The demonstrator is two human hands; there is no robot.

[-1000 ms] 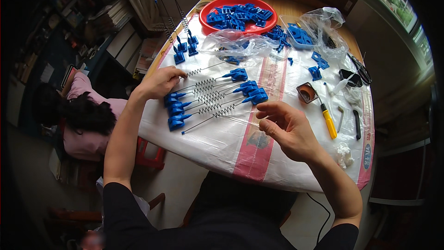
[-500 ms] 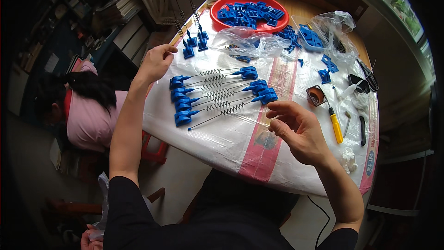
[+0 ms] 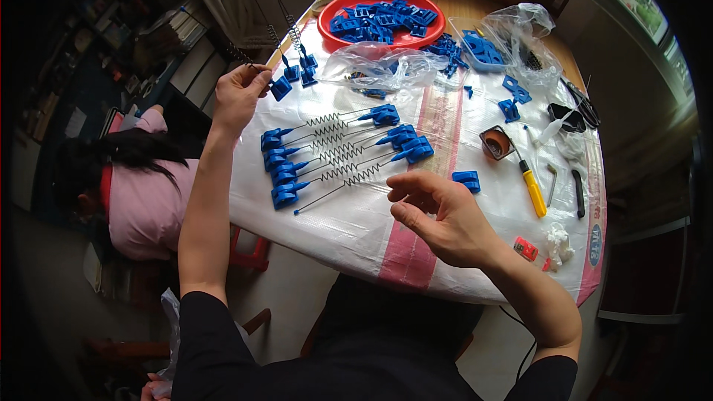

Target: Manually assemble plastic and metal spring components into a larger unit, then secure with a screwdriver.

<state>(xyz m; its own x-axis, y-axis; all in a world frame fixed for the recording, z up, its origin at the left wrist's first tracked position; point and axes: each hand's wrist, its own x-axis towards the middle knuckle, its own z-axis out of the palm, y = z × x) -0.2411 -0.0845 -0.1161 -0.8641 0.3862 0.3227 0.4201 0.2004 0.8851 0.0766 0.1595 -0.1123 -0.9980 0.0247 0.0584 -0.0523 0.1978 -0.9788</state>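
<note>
My left hand (image 3: 241,96), at the table's far left, pinches a spring wire (image 3: 236,52) with a small blue tip; its blue square base (image 3: 280,88) is just beside my fingertips. Two more sprung wires stand upright on blue bases (image 3: 308,74) to its right. My right hand (image 3: 445,215) hovers over the near side, fingers curved and apart, with nothing visible in them. Between my hands lies a row of spring wires (image 3: 338,152) with blue clip-like ends (image 3: 285,194). A separate blue clip piece (image 3: 466,181) rests just beyond my right hand.
A red basin (image 3: 327,37) of blue parts stands at the back, with plastic bags (image 3: 386,63) and a clear tub (image 3: 475,59) near it. A yellow-handled screwdriver (image 3: 533,193), a hex key (image 3: 552,182) and a small brown cup (image 3: 496,143) lie right. A person in pink (image 3: 148,200) sits left.
My left hand has taken hold of one of the standing spring wires, which now tilts left. My right hand has shifted left and slightly down, revealing the blue clip piece and a small red item.
</note>
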